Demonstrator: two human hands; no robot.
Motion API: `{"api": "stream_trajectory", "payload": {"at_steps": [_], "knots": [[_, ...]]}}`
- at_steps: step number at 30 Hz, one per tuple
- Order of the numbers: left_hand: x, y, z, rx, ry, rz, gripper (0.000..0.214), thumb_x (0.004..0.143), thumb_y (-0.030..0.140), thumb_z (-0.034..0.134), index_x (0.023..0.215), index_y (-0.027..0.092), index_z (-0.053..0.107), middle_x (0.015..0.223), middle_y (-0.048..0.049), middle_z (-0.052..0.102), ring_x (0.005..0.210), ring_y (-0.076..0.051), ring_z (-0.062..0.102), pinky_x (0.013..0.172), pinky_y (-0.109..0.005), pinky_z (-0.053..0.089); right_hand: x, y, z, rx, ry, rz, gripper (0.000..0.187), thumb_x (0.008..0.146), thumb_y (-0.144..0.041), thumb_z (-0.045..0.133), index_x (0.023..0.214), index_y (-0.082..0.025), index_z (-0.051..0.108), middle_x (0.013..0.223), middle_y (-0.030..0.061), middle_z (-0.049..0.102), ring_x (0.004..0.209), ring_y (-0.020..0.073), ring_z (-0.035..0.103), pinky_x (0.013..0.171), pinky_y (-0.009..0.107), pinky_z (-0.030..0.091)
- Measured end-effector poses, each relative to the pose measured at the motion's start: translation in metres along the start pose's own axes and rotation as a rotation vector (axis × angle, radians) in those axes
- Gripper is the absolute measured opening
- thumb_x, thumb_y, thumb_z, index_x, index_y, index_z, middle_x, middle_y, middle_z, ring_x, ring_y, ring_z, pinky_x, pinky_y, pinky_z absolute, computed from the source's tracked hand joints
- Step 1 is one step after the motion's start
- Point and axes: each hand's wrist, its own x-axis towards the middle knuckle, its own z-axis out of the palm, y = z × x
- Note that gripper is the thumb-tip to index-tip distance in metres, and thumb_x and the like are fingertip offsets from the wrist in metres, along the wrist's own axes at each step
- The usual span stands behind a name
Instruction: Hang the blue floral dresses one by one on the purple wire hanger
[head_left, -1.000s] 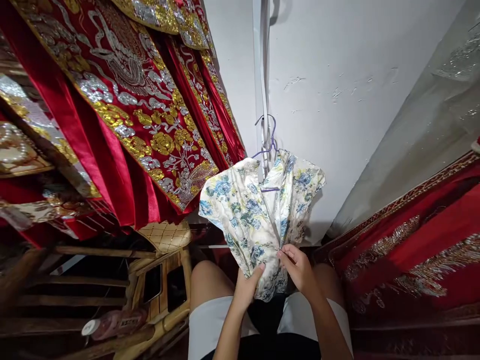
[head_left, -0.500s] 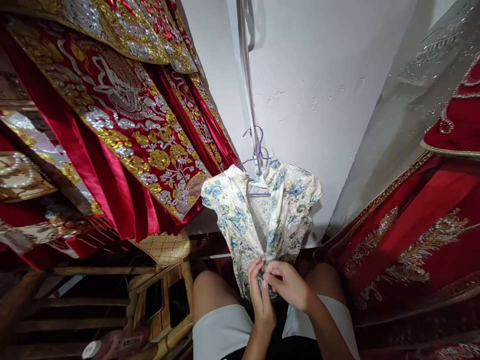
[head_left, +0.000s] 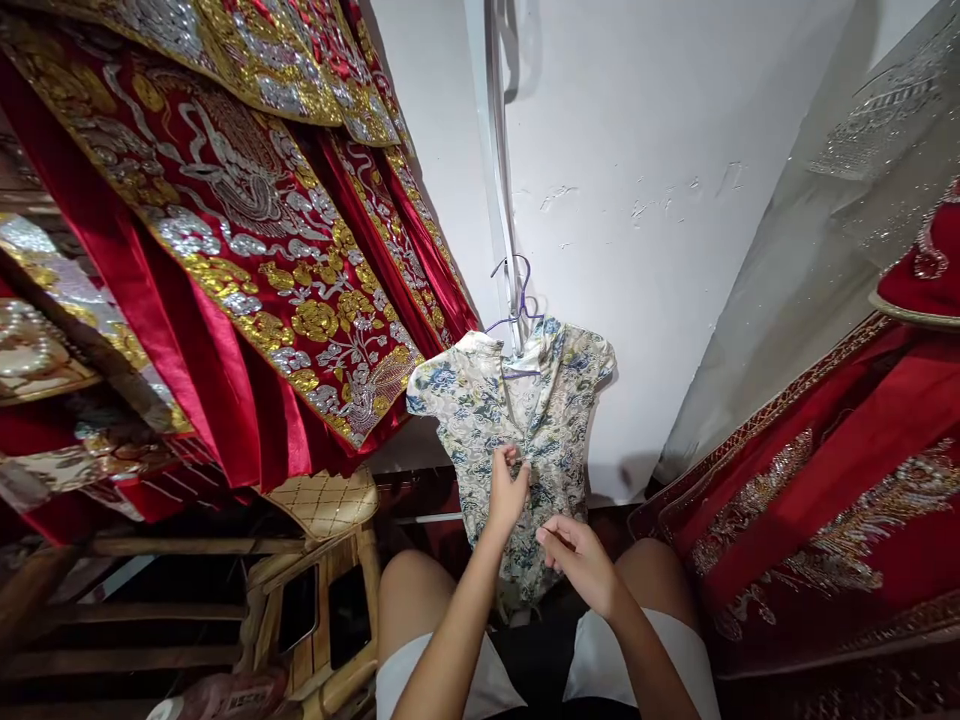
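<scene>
A sleeveless-looking floral blouse (head_left: 480, 400) with cap sleeves, white with blue and yellow flowers, hangs from a purple wire hanger (head_left: 523, 285). Its front parts in a V at the neck and meets lower down. My left hand (head_left: 508, 495) is at the middle of the front opening, its fingers curled on the cloth with the thumb beside them. Lower and to the right, my right hand (head_left: 581, 562) is held in front of the blouse, thumb and forefinger pinched together. Anything between those fingertips is too small to make out.
Red embroidered garments (head_left: 315, 280) hang at the left, and a red beaded garment (head_left: 810, 500) hangs at the right. A metal pole (head_left: 499, 150) holds the hanger against the white wall (head_left: 637, 120). On the bamboo seat (head_left: 315, 610) lie two dark phones (head_left: 300, 607) and a bottle (head_left: 232, 695).
My left hand has moved up along the blouse front, away from my right hand. My right hand has drawn slightly down and right. The blouse front now lies closer together.
</scene>
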Motion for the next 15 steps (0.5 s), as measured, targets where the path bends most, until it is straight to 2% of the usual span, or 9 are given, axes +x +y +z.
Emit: {"api": "stream_trajectory", "payload": {"at_steps": [3,6,10,13,15], "knots": [[0.039,0.001,0.013,0.096,-0.014,-0.014,0.033,0.086,0.027,0.065,0.115,0.016,0.053,0.121,-0.0162,0.061,0.12,-0.029,0.058,0.1,-0.04,0.045,-0.002,0.004,0.003,-0.014,-0.032,0.003,0.038,0.09,-0.055,0.055,0.074,-0.02,0.055,0.062,-0.0017,0.055,0.062,0.016,0.051,0.063,0.03,0.037],[0.058,0.003,0.026,0.173,0.023,-0.019,0.023,0.086,0.026,0.065,0.103,0.016,0.055,0.119,-0.0177,0.059,0.122,-0.034,0.054,0.101,-0.043,0.042,-0.003,0.007,0.003,-0.029,-0.05,0.018,0.038,0.091,-0.055,0.054,0.076,-0.02,0.054,0.063,-0.0015,0.055,0.062,0.0159,0.051,0.063,0.029,0.038],[0.068,0.004,0.031,0.212,0.049,-0.05,0.004,0.09,0.021,0.055,0.087,0.018,0.053,0.102,-0.0148,0.062,0.104,-0.03,0.062,0.089,-0.039,0.044,-0.007,0.01,-0.004,-0.04,-0.042,0.035,0.041,0.09,-0.058,0.055,0.076,-0.02,0.055,0.062,-0.0007,0.056,0.062,0.0161,0.052,0.062,0.03,0.038],[0.066,0.002,0.025,0.19,0.027,-0.056,0.017,0.089,0.023,0.057,0.074,0.021,0.049,0.08,-0.0078,0.06,0.084,-0.025,0.062,0.078,-0.033,0.042,-0.01,0.01,-0.01,-0.027,-0.013,0.059,0.045,0.087,-0.063,0.057,0.074,-0.02,0.055,0.061,-0.0005,0.057,0.06,0.0161,0.052,0.061,0.03,0.038],[0.054,0.001,0.019,0.155,0.005,-0.045,0.023,0.088,0.025,0.057,0.069,0.022,0.045,0.071,-0.0037,0.056,0.075,-0.022,0.059,0.073,-0.03,0.04,-0.011,0.011,-0.014,-0.021,0.012,0.066,0.046,0.085,-0.064,0.058,0.072,-0.02,0.056,0.059,-0.0002,0.057,0.059,0.0164,0.052,0.06,0.03,0.038]]}}
